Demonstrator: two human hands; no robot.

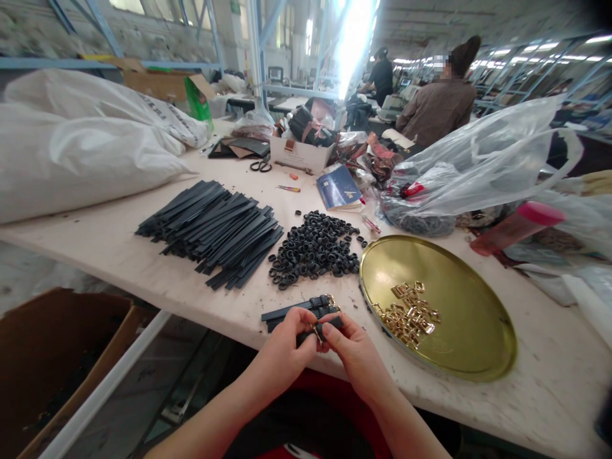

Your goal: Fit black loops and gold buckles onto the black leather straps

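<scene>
At the table's near edge, my left hand point(292, 338) and my right hand point(348, 338) are closed together on a dark strap point(333, 323) with a small gold buckle point(317, 331) on it. Fingers hide part of the strap. Just behind them lie several finished-looking straps point(287, 312) with gold buckles at their right ends. Farther back is a heap of small black loops point(318, 248), and to its left a pile of flat black strips point(210, 226). Gold buckles point(406, 315) lie loose in a round gold tray point(471, 331) to the right of my hands.
White sacks point(90, 146) fill the left of the table. Toward the back are scissors point(261, 166), a blue notebook point(338, 188) and a white box point(301, 155). A clear plastic bag point(478, 172) and a pink-lidded bottle point(516, 228) stand right. A cardboard box point(71, 325) sits below left.
</scene>
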